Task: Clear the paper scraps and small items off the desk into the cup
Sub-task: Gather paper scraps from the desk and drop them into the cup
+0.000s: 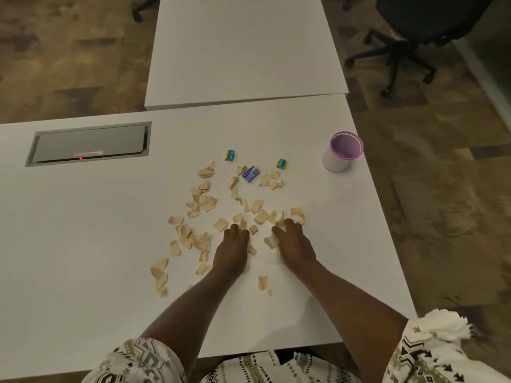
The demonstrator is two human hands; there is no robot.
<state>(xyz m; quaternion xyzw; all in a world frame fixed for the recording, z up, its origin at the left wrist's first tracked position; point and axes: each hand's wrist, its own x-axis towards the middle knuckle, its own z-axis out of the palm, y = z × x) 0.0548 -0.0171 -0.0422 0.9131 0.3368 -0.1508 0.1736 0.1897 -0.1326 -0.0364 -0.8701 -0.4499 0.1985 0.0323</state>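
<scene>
Several beige paper scraps [204, 202] lie scattered over the middle of the white desk [83, 244]. Beyond them sit two small yellow-blue packets [230, 155] [281, 163] and a little blue box [250, 174]. A white cup with a pink rim [343, 152] stands upright near the desk's right edge, far from both hands. My left hand [231, 248] rests palm down on the desk among the scraps, fingers together. My right hand [293, 243] lies beside it, fingers spread and touching scraps at its fingertips. Neither hand visibly holds anything.
A grey cable hatch [90, 143] is set into the desk at the far left. A second white desk [243, 51] adjoins at the back. A black office chair [414, 31] stands on the carpet at the upper right.
</scene>
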